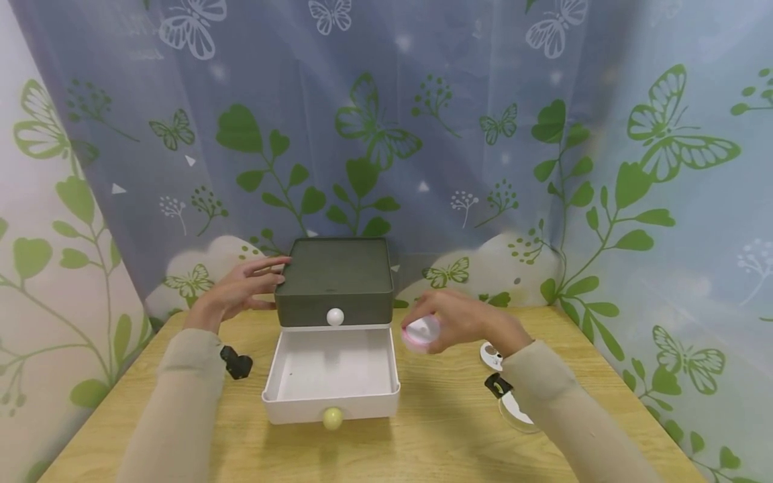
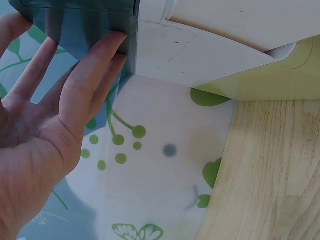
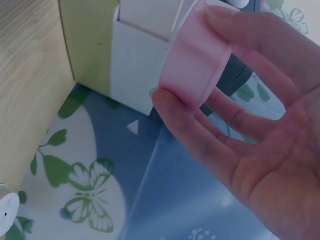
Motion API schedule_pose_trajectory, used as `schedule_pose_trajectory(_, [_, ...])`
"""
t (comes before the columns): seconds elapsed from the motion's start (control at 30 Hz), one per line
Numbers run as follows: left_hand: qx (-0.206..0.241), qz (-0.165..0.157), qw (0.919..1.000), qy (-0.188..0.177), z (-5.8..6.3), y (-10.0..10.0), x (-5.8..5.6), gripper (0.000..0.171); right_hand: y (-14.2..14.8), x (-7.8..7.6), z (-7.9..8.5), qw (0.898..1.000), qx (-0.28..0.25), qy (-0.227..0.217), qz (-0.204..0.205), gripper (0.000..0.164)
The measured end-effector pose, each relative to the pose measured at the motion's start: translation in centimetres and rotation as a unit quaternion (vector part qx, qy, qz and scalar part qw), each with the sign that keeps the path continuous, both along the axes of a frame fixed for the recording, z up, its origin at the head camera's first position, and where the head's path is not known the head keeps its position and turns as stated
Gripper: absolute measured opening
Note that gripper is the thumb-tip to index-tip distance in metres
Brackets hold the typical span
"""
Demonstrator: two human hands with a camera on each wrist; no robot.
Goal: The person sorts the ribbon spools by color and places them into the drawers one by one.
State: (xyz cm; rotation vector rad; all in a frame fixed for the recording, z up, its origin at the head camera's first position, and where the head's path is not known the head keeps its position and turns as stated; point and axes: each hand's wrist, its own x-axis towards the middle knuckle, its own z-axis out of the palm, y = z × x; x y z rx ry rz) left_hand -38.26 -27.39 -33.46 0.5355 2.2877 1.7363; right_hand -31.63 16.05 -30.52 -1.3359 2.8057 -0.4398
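My right hand (image 1: 457,320) pinches a roll of pink ribbon (image 3: 195,55) between thumb and fingers, raised just right of a small two-drawer box. In the head view the roll's pale round end faces the camera. The box has a dark green upper part (image 1: 338,268) with a white knob (image 1: 335,316). Below it, a white drawer (image 1: 332,406) with a yellow-green knob (image 1: 332,418) is pulled out, its floor bare. My left hand (image 1: 244,288) has its fingers extended, fingertips at the left side of the green part.
A small black object (image 1: 236,363) lies on the wooden table (image 1: 447,436) left of the drawer. Right of it, partly behind my right forearm, are a white disc (image 1: 490,357), a small black item (image 1: 498,386) and a white round thing (image 1: 517,409). A patterned curtain (image 1: 447,168) hangs behind.
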Motion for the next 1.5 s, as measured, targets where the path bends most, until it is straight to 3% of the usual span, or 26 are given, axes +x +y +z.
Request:
schedule_pose_trajectory(0.57, [0.006, 0.001, 1.0000, 0.002, 0.0, 0.2, 0.0, 0.065, -3.8, 1.5, 0.8, 0.998, 0.014, -0.013, 0.055, 0.048])
schedule_pose_trajectory(0.8, [0.005, 0.000, 1.0000, 0.002, 0.0, 0.2, 0.1, 0.065, -5.2, 1.9, 1.2, 0.998, 0.041, -0.020, 0.046, 0.051])
schedule_pose_trajectory(1.27, [-0.002, 0.001, 1.0000, -0.003, -0.1, -0.1, 0.0, 0.066, -8.0, 1.6, 1.3, 0.996, 0.053, -0.028, 0.069, 0.048])
schedule_pose_trajectory(1.5, [-0.003, 0.002, 1.0000, -0.004, 0.0, 0.0, 0.1, 0.066, -9.4, 1.8, 1.3, 0.994, 0.085, -0.030, 0.055, 0.051])
